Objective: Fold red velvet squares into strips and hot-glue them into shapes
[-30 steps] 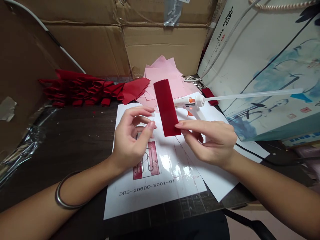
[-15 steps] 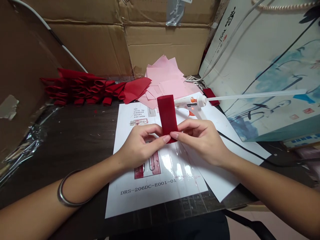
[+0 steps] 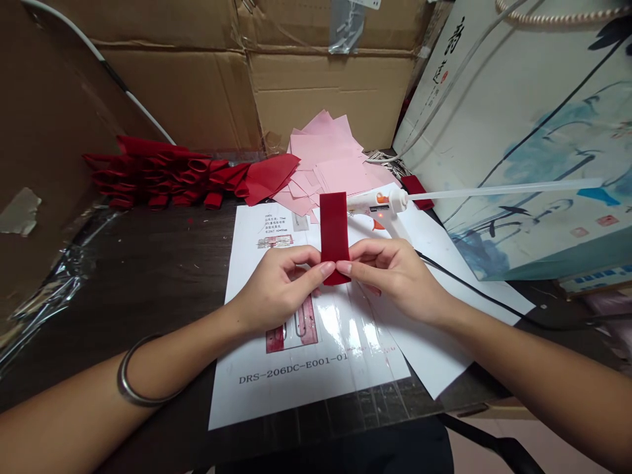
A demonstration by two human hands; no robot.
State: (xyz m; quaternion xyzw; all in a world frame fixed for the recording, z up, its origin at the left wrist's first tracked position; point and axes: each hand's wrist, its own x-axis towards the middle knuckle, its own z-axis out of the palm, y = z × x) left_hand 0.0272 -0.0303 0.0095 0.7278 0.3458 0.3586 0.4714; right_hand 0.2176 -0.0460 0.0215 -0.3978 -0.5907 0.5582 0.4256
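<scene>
A dark red velvet strip (image 3: pixel 334 227) stands upright between my hands above a printed instruction sheet (image 3: pixel 301 368). My left hand (image 3: pixel 279 286) pinches its lower left edge with thumb and fingers. Its lower right edge is pinched by my right hand (image 3: pixel 395 273). Thumb tips of both hands almost meet at the strip's bottom. A metal bangle (image 3: pixel 129 376) circles my left wrist.
A white hot glue gun (image 3: pixel 382 207) with a long clear glue stick (image 3: pixel 498 189) lies just behind the strip. Pink paper squares (image 3: pixel 328 158) and a row of folded red pieces (image 3: pixel 162 174) sit at the back. Cardboard boxes (image 3: pixel 306 85) and a painted gift bag (image 3: pixel 533 138) wall the desk.
One second ago only my right hand held the strip, which was longer and tilted. Now both hands pinch its lower end, and the strip stands shorter and upright, closer to me.
</scene>
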